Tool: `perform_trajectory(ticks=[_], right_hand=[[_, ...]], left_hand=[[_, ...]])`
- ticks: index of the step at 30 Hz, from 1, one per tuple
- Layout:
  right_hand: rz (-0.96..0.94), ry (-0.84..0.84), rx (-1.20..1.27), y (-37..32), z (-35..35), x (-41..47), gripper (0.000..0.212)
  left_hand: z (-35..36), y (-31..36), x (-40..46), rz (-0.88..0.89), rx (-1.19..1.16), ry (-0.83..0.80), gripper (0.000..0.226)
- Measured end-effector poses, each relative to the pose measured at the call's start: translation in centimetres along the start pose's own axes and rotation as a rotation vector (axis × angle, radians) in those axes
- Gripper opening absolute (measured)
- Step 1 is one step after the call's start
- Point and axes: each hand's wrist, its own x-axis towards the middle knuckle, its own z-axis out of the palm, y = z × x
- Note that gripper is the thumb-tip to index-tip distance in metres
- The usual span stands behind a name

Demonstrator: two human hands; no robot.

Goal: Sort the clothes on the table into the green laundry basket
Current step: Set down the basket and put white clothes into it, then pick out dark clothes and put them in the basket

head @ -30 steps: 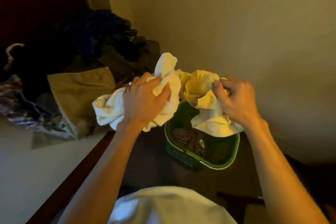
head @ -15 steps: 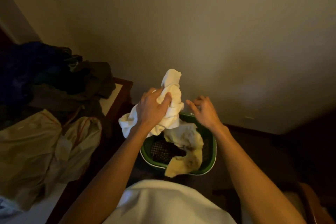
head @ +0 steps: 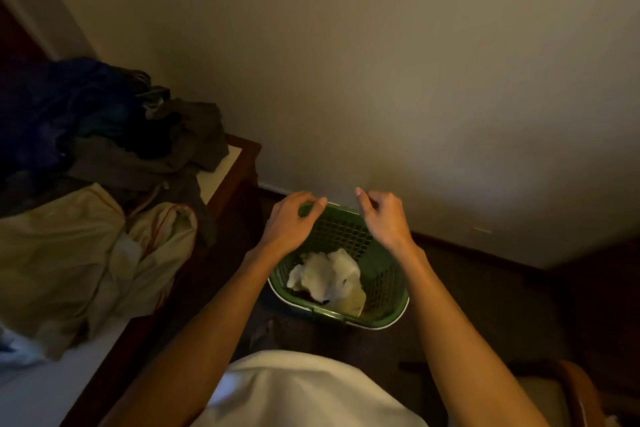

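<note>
Green laundry basket (head: 382, 282) below both empty, slack-fingered hands; remaining clothes pile (head: 104, 184) lies leftward on table (head: 221, 168), nearer left hand (head: 292, 222) than right hand (head: 382, 217).

Basket (head: 388, 291) on floor, right of table (head: 221, 177); cloth (head: 325, 274) in basket; clothes pile (head: 104, 149) on table.
</note>
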Motion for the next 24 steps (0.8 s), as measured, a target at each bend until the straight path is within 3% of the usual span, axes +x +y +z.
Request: perform_trajectory(ticks=[7, 12, 15, 24], right_hand=[[-0.223, -0.279, 0.126, -6.5, 9.4, -2.4, 0.049], [-0.426, -0.476, 0.067, -13.0, 16.7, -5.2, 0.046], [-0.507, -0.594, 0.080, -17.8, 20.8, -7.2, 0.037], [-0.766, -0.762, 0.193, -33.6, 37.7, -15.4, 0.046]], left_hand=[[-5.6, -4.0, -7.8, -0.154, 0.120, 0.291, 0.045], [-12.6, -8.7, -16.2, -0.314, 0.090, 0.547, 0.051], [-16.5, -12.3, -21.0, -0.395, 0.087, 0.685, 0.031], [-29.5, -23.4, -33.3, -0.538, 0.126, 0.858, 0.036]])
